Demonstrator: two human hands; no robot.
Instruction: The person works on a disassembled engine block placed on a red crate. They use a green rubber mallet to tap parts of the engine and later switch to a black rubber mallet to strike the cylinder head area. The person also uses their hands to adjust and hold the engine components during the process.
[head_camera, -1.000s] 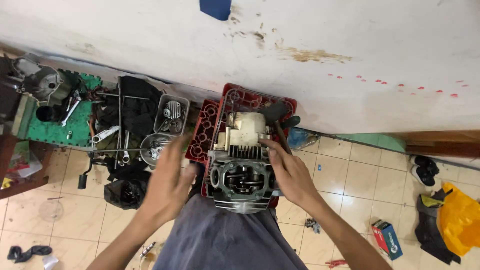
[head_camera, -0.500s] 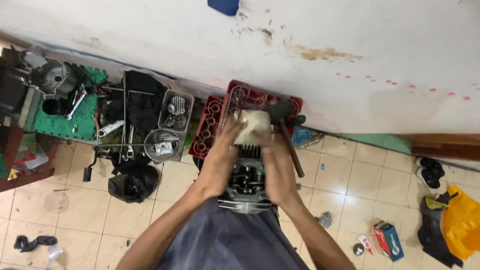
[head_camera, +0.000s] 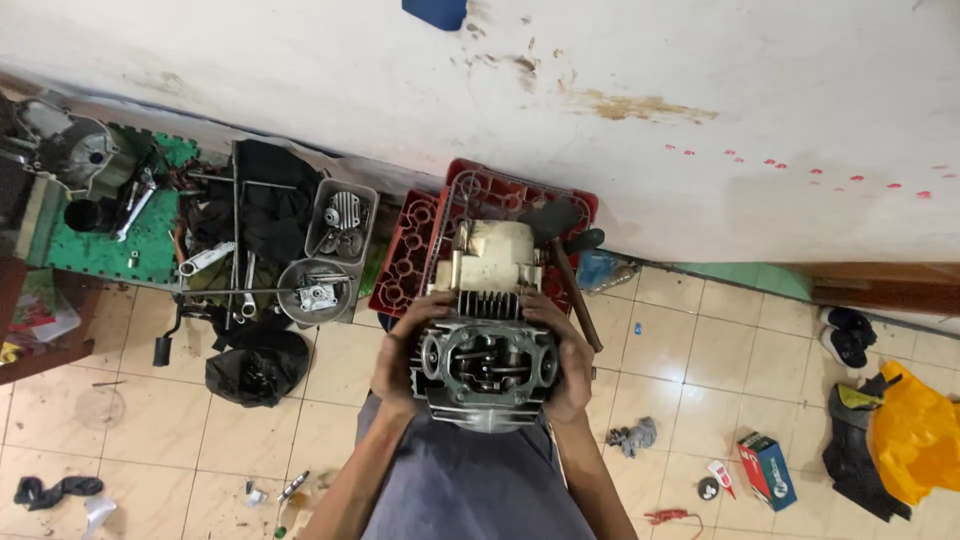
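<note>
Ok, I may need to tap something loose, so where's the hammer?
In the head view, the hammer lies on the right side of the red crate, its head up by the wall and its handle slanting down past the right hand.

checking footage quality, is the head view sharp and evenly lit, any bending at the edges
Head view: the engine block and both hands, left and right, look sharp; light is soft and even, no glare; the wall base curves, wide-lens distortion; small floor litter is too small to identify.
</note>
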